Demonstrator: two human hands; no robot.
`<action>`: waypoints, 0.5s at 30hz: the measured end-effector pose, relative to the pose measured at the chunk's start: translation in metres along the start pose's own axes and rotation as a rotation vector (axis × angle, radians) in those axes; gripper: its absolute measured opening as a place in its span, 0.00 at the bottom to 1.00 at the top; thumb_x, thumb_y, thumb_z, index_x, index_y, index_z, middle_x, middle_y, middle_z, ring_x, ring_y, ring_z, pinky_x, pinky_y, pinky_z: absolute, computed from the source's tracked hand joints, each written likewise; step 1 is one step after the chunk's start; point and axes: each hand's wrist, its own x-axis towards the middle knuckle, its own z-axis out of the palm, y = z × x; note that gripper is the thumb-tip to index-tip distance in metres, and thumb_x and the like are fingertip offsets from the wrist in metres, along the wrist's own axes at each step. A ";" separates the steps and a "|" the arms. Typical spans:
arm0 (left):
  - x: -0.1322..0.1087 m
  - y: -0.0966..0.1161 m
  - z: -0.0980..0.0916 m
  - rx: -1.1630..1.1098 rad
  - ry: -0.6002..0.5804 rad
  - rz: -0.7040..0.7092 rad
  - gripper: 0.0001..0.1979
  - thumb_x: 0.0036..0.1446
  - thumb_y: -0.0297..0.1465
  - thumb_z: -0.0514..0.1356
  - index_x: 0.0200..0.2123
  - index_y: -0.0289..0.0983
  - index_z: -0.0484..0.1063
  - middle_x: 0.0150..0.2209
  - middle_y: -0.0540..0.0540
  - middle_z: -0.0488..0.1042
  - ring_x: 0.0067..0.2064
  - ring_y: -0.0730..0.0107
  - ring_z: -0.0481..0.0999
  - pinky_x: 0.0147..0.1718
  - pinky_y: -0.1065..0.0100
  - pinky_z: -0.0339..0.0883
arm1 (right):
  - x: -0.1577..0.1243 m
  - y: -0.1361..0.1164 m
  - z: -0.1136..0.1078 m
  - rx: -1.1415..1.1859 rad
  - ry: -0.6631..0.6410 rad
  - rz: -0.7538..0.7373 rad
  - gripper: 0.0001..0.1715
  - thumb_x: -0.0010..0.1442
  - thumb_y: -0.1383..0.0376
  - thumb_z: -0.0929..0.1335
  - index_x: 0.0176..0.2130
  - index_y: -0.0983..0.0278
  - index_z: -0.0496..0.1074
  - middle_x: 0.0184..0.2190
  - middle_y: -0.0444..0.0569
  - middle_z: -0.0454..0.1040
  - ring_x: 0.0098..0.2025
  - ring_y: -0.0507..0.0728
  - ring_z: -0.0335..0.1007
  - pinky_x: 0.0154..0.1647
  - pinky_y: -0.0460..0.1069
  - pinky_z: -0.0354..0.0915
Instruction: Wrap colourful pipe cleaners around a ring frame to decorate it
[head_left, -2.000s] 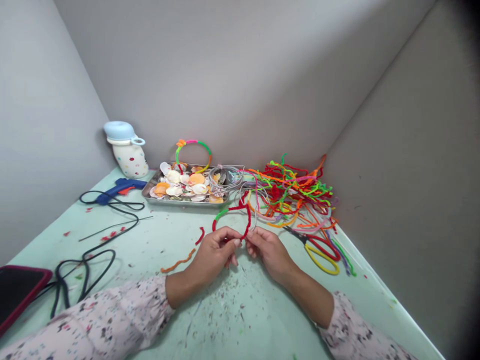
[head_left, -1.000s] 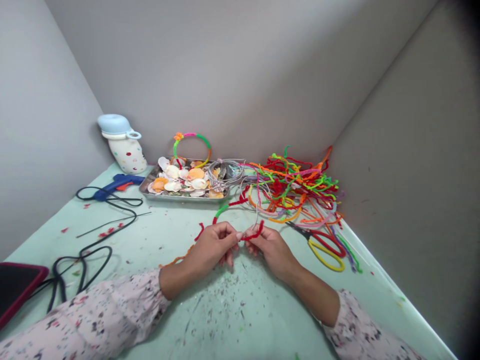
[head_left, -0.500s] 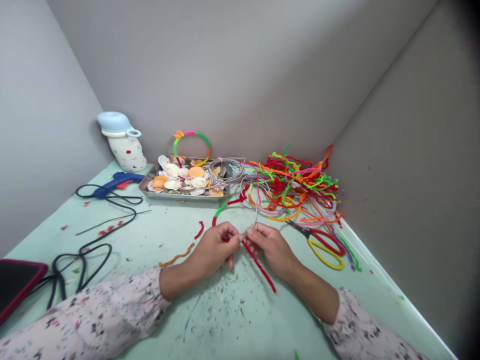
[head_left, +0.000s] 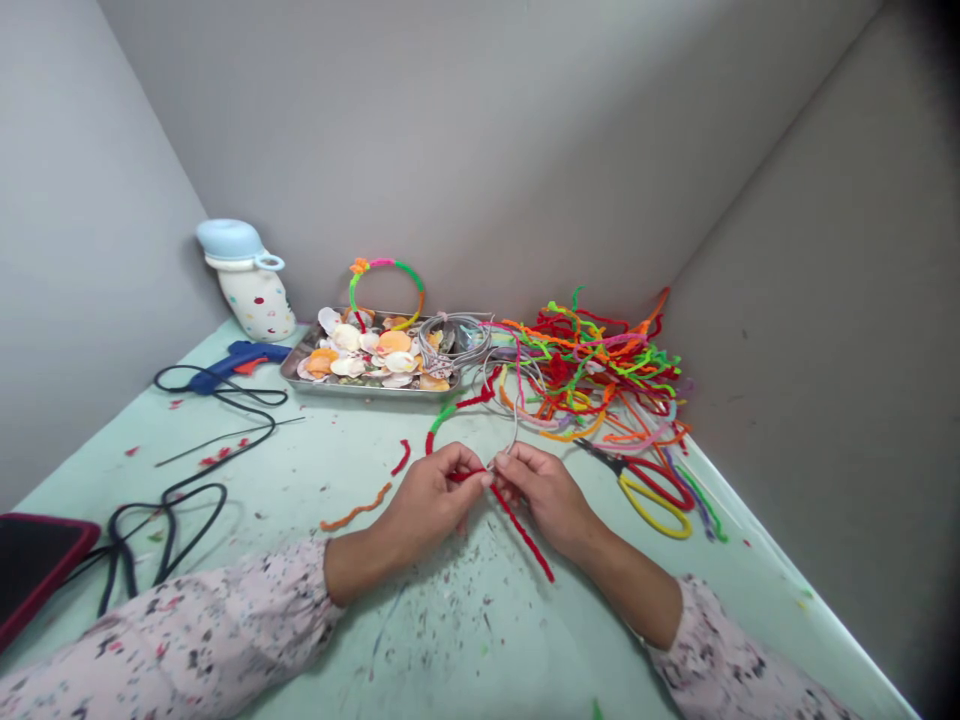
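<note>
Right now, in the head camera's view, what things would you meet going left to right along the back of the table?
Spotted bottle → tray of shells → pile of pipe cleaners.

A metal tray (head_left: 360, 391) of seashells (head_left: 394, 342) stood at the back of the pale green surface (head_left: 465, 640), with a multicoloured ring (head_left: 384, 262) propped behind it. A white bottle (head_left: 251, 285) with a blue lid leaned in the left corner. A blue glue gun (head_left: 229, 358) lay near it, its black cable (head_left: 225, 440) looped across the left side. A tangled pile of coloured pipe cleaners (head_left: 600, 370) filled the right corner, and scissors (head_left: 616, 472) lay just beside it. A loose orange piece (head_left: 356, 510) and a short red offcut (head_left: 403, 457) lay among scattered scraps. A red-edged dark device (head_left: 30, 570) sat at the left edge.
</note>
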 end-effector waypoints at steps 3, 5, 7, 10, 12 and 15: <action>-0.001 0.003 0.000 0.015 0.011 0.003 0.07 0.57 0.35 0.58 0.32 0.36 0.66 0.19 0.56 0.67 0.15 0.80 0.63 0.15 0.78 0.54 | 0.001 0.001 0.000 -0.005 0.000 -0.006 0.20 0.56 0.52 0.69 0.24 0.64 0.65 0.19 0.40 0.65 0.22 0.48 0.56 0.26 0.46 0.54; -0.002 0.006 -0.001 0.013 0.013 -0.003 0.07 0.57 0.34 0.58 0.31 0.37 0.66 0.16 0.57 0.65 0.15 0.79 0.62 0.14 0.78 0.52 | 0.001 0.001 0.000 -0.009 -0.002 -0.007 0.21 0.56 0.51 0.70 0.24 0.64 0.65 0.19 0.40 0.65 0.22 0.49 0.57 0.26 0.46 0.54; -0.002 0.009 -0.001 0.020 0.016 -0.011 0.07 0.57 0.34 0.58 0.31 0.37 0.66 0.15 0.58 0.64 0.14 0.79 0.61 0.14 0.77 0.52 | 0.001 0.000 0.001 -0.009 -0.005 -0.006 0.21 0.56 0.51 0.70 0.24 0.64 0.65 0.19 0.40 0.65 0.22 0.49 0.57 0.26 0.46 0.54; -0.002 0.012 -0.001 0.045 0.020 -0.017 0.07 0.57 0.34 0.58 0.30 0.36 0.66 0.15 0.57 0.63 0.14 0.80 0.60 0.15 0.77 0.52 | 0.000 0.000 0.002 0.000 -0.008 -0.001 0.21 0.55 0.51 0.70 0.24 0.64 0.65 0.18 0.40 0.65 0.22 0.49 0.56 0.26 0.46 0.54; -0.002 0.010 -0.002 0.041 0.006 -0.010 0.07 0.58 0.34 0.58 0.31 0.36 0.66 0.15 0.57 0.63 0.15 0.79 0.61 0.16 0.77 0.53 | 0.000 0.000 0.002 0.005 -0.004 0.001 0.21 0.56 0.51 0.70 0.25 0.64 0.66 0.19 0.40 0.65 0.22 0.49 0.56 0.26 0.46 0.54; -0.002 0.005 -0.002 0.013 -0.031 0.011 0.08 0.59 0.36 0.57 0.34 0.37 0.66 0.16 0.57 0.64 0.16 0.78 0.63 0.16 0.77 0.54 | 0.001 0.002 0.000 0.019 0.021 -0.017 0.21 0.56 0.51 0.69 0.25 0.63 0.66 0.19 0.39 0.65 0.23 0.49 0.56 0.27 0.46 0.54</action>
